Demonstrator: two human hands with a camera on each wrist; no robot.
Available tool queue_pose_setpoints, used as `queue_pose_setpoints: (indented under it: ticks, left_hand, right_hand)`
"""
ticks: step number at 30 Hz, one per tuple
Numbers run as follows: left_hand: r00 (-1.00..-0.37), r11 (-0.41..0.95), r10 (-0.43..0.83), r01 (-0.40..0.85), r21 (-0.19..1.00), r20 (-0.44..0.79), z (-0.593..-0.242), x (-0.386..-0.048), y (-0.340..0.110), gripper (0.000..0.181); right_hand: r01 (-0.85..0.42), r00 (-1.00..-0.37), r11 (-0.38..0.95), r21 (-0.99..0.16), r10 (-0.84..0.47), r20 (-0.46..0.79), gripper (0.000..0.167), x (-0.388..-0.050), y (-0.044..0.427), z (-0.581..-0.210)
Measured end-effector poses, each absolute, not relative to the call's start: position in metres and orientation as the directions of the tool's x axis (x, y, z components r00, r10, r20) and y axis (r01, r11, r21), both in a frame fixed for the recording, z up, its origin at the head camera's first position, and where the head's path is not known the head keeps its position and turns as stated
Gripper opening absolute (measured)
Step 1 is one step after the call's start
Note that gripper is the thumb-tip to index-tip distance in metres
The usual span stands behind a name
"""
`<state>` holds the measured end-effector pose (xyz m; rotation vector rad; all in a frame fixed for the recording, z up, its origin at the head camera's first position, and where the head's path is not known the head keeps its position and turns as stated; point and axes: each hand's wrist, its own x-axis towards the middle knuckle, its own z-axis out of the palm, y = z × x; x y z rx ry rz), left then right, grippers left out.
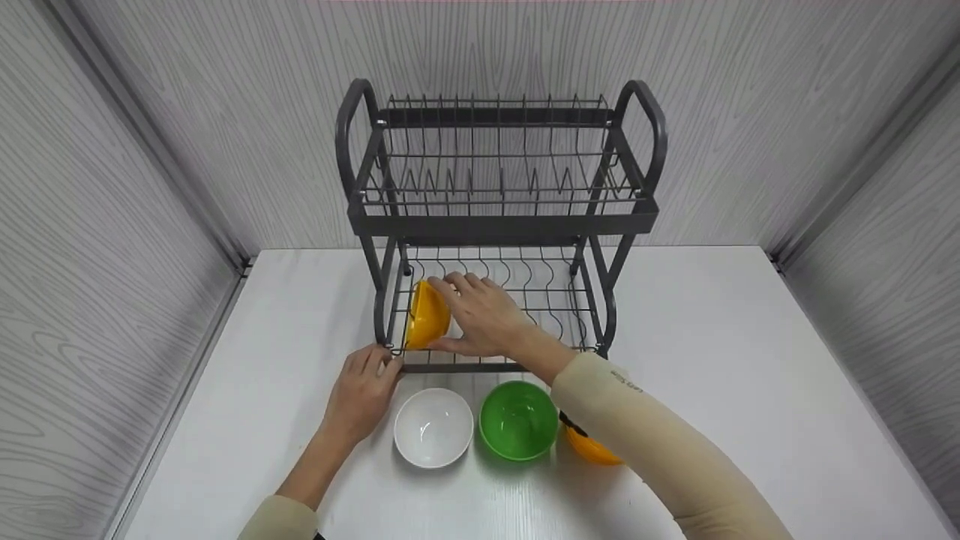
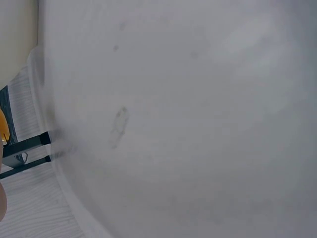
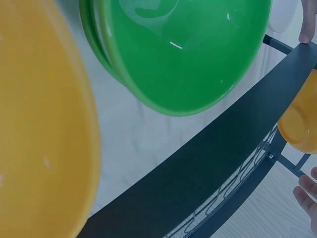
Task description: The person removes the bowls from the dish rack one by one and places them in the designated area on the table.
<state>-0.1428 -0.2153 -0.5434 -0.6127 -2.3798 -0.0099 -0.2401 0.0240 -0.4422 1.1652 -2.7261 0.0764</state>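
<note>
Inside the lower tier of a dark grey two-tier dish rack (image 1: pixel 502 225), an orange bowl (image 1: pixel 427 316) stands tilted on its side at the left end. My right hand (image 1: pixel 484 315) holds this bowl between thumb and index finger, the other fingers extended past it. In the right wrist view, the tilted bowl (image 3: pixel 299 119) and some of the fingertips (image 3: pixel 303 192) show at the right edge. At the rack's front left corner, my left hand (image 1: pixel 365 390) grips the frame. A white bowl (image 1: pixel 433 429) fills most of the left wrist view.
In front of the rack, a green bowl (image 1: pixel 519 420) sits right of the white one; the right wrist view shows doubled green rims. Another orange bowl (image 1: pixel 592 448) is partly hidden under my right forearm. Grey wood-patterned walls (image 1: pixel 135 247) surround the white table (image 1: pixel 735 360).
</note>
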Motion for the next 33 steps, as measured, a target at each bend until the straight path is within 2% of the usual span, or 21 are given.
queue_pose_setpoints:
  ticks: [14,21,33]
  left_hand:
    - [-0.653,0.884,0.432,0.444,-0.148,0.622,-0.543,-0.145,-0.215,0.023]
    - [-0.675,0.892,0.421,0.429,-0.142,0.606,-0.542,-0.143,-0.215,0.028]
    - [-0.676,0.894,0.42,0.423,-0.149,0.605,-0.543,-0.142,-0.214,0.028]
  right_hand:
    - [-0.7,-0.707,0.713,-0.048,-0.682,0.19,0.1,-0.245,0.011,-0.457]
    - [-0.69,-0.717,0.723,-0.035,-0.676,0.171,0.102,-0.247,0.005,-0.462]
    - [-0.673,-0.734,0.739,-0.019,-0.664,0.143,0.109,-0.246,-0.001,-0.467]
